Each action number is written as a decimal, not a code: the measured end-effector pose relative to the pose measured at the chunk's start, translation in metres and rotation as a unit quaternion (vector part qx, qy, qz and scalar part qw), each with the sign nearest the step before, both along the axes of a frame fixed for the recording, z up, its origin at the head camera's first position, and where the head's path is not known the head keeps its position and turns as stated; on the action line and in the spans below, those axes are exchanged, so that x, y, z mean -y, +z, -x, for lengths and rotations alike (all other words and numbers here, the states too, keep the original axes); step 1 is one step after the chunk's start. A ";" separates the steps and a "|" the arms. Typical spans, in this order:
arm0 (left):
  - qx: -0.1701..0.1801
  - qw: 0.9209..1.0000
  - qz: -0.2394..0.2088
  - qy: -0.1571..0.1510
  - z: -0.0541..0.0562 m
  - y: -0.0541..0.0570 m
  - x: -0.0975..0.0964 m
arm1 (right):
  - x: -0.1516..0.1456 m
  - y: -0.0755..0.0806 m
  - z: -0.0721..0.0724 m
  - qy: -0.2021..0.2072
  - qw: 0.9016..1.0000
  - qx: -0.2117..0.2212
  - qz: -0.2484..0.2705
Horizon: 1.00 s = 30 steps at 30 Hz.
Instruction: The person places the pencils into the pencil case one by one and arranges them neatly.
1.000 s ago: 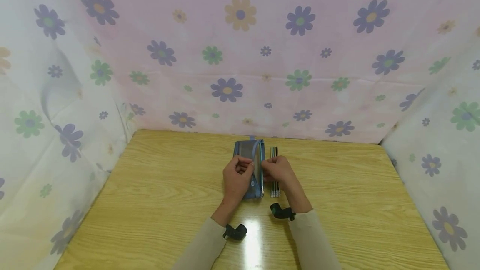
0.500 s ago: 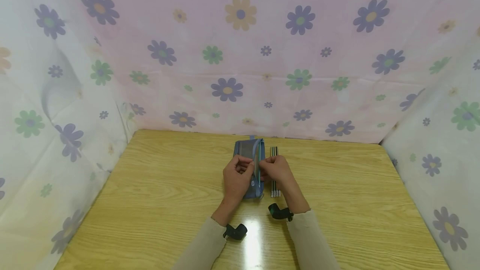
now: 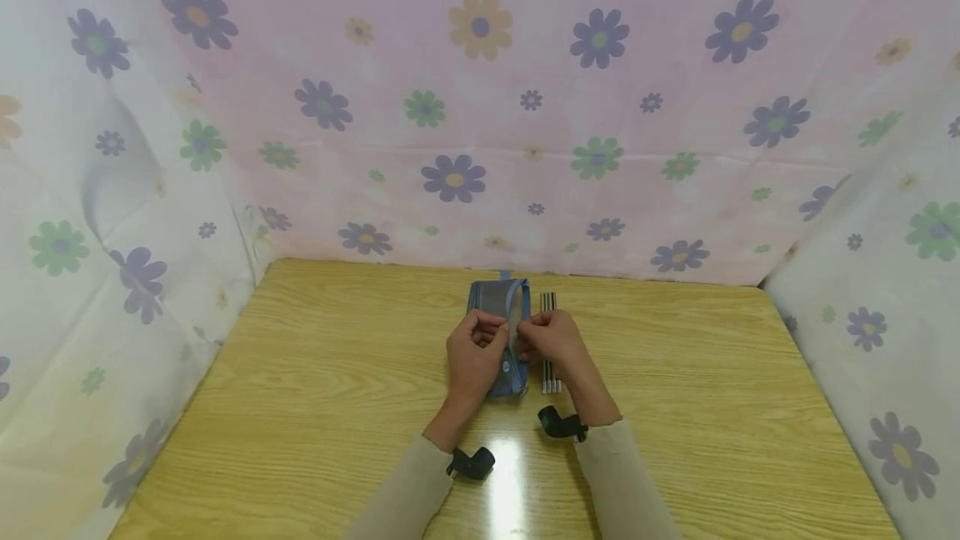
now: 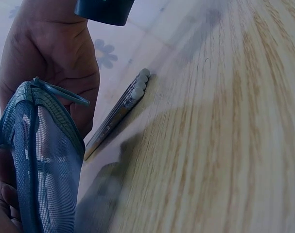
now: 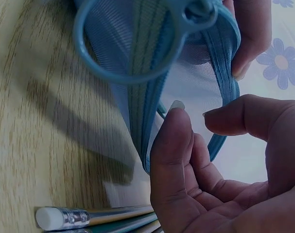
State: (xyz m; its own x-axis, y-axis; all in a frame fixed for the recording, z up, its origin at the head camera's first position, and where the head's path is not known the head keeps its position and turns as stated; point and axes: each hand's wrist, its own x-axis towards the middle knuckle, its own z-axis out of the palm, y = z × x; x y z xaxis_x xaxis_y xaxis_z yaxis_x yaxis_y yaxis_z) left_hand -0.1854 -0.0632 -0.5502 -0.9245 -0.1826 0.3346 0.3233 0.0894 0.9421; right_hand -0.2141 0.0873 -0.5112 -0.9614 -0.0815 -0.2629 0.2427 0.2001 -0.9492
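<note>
A blue mesh pencil case (image 3: pixel 491 297) stands on the table with its zip undone and its mouth gaping. My left hand (image 3: pixel 472 357) pinches the left edge of that mouth between thumb and fingers. At the right edge is my right hand (image 3: pixel 557 340), its fingertips right at the opening. In the right wrist view its thumb and forefinger are apart, nothing between them. Behind the forefinger tip a teal sliver of a pencil (image 5: pixel 161 110) shows inside the case. Several striped pencils with white erasers (image 3: pixel 550 387) lie side by side to the right, partly under my right hand.
The case's zip has a large blue ring pull (image 5: pixel 125 80) at its near end. The wood-grain table (image 3: pixel 337 357) ends at a flowered cloth (image 3: pixel 375 190) that hangs behind and on both sides. Both wrists wear a black camera (image 3: pixel 561 423).
The light blue pencil at the mouth of the case has sunk inside and out of the head view. My right hand has shifted slightly left and let go; my left hand stays put.
</note>
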 end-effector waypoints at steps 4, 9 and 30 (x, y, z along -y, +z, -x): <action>0.005 1.000 -0.001 -0.001 0.000 0.002 0.000 | -0.001 0.001 -0.001 0.001 1.000 -0.004 -0.006; 0.008 1.000 -0.004 -0.002 -0.001 0.005 0.001 | -0.002 0.003 -0.002 0.005 1.000 -0.012 -0.018; 0.003 1.000 -0.015 0.001 0.002 0.006 0.000 | -0.022 0.006 -0.003 0.001 0.997 -0.044 -0.067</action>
